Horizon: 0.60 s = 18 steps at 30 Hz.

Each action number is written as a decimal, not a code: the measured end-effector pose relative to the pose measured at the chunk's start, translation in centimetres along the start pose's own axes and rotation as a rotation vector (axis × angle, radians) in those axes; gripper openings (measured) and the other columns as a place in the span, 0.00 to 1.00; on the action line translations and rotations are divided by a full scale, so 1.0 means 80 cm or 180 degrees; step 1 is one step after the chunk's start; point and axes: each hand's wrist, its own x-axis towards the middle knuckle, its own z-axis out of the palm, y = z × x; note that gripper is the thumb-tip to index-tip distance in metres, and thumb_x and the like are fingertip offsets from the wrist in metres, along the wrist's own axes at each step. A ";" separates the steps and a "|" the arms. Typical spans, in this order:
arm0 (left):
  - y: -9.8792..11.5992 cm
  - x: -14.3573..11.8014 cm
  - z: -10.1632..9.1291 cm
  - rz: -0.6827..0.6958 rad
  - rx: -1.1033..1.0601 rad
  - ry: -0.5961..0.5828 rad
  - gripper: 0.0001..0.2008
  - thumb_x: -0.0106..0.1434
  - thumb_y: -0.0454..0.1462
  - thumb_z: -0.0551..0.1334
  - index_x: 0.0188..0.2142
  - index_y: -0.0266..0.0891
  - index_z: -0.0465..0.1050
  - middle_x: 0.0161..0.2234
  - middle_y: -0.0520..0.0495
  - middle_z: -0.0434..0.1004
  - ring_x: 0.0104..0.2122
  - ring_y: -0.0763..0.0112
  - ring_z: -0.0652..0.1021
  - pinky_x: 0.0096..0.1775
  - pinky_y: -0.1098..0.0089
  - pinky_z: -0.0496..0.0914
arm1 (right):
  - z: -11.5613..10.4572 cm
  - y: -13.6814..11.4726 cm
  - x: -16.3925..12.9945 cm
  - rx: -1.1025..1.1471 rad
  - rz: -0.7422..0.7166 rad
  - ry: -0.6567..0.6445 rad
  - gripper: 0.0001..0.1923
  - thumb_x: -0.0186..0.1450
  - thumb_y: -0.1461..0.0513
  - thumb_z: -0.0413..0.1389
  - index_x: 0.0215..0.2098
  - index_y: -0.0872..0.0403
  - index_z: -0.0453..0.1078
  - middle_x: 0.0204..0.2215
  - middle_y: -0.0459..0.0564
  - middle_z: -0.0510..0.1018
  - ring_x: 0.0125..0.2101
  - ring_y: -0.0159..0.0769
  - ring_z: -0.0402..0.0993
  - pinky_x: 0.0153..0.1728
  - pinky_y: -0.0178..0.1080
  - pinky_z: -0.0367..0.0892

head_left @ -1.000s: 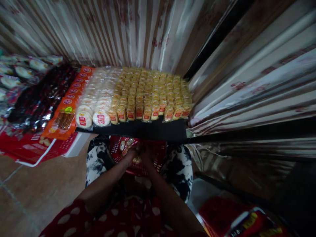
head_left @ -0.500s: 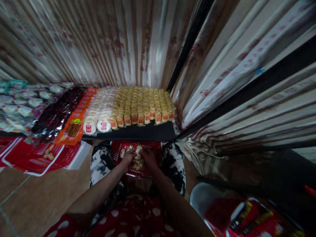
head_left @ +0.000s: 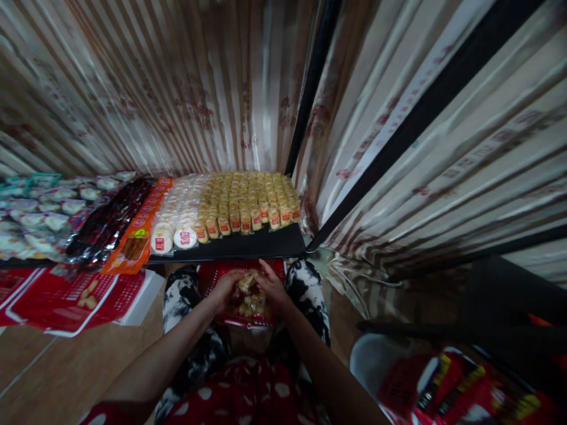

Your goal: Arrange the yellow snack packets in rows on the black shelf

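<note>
A red plastic basket (head_left: 208, 270) rests on my lap, below the shelf's front edge. Small yellowish snacks in clear wrappers (head_left: 251, 304) lie in it. Over the basket, my left hand (head_left: 227, 288) curls around wrapped snacks from the left. Facing it, my right hand (head_left: 271, 287) closes on the same cluster from the right, its upper fingers fairly straight. One wrapped snack (head_left: 247, 283) shows between the two hands. The fingertips and part of the cluster are dim and partly hidden.
A black shelf (head_left: 266, 240) bears rows of yellow wrapped snacks (head_left: 248, 200), white round packs (head_left: 185, 237), an orange packet (head_left: 135, 245) and dark packets (head_left: 106, 224). A red box (head_left: 101, 298) stands below left. Red packaging (head_left: 456, 383) lies lower right. Striped curtains (head_left: 199, 88) hang behind.
The view has shifted slightly. My hands have drawn around the wrapped snacks in the basket; the loose pieces seen near the basket's far left are now covered or gathered.
</note>
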 end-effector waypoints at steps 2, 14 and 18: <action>0.008 -0.005 0.003 -0.0094 0.0077 -0.0247 0.08 0.54 0.35 0.58 0.35 0.35 0.69 0.25 0.48 0.77 0.18 0.74 0.75 0.16 0.79 0.55 | -0.007 -0.007 -0.005 0.0282 0.0080 -0.0391 0.29 0.51 0.50 0.61 0.50 0.48 0.67 0.36 0.48 0.78 0.34 0.35 0.75 0.37 0.40 0.68; 0.052 -0.010 0.035 -0.0727 0.0017 -0.0473 0.16 0.63 0.38 0.49 0.32 0.28 0.71 0.21 0.42 0.76 0.16 0.75 0.74 0.14 0.81 0.53 | -0.030 -0.046 -0.029 0.0660 -0.0252 -0.1009 0.29 0.53 0.52 0.62 0.51 0.50 0.66 0.41 0.49 0.77 0.40 0.36 0.73 0.43 0.40 0.65; 0.064 -0.005 0.045 -0.0673 0.0085 -0.0690 0.22 0.65 0.44 0.46 0.31 0.28 0.71 0.21 0.41 0.75 0.16 0.74 0.74 0.13 0.79 0.51 | -0.033 -0.055 -0.024 0.0578 -0.0407 -0.0646 0.26 0.53 0.50 0.61 0.46 0.52 0.68 0.37 0.47 0.77 0.35 0.33 0.72 0.36 0.35 0.65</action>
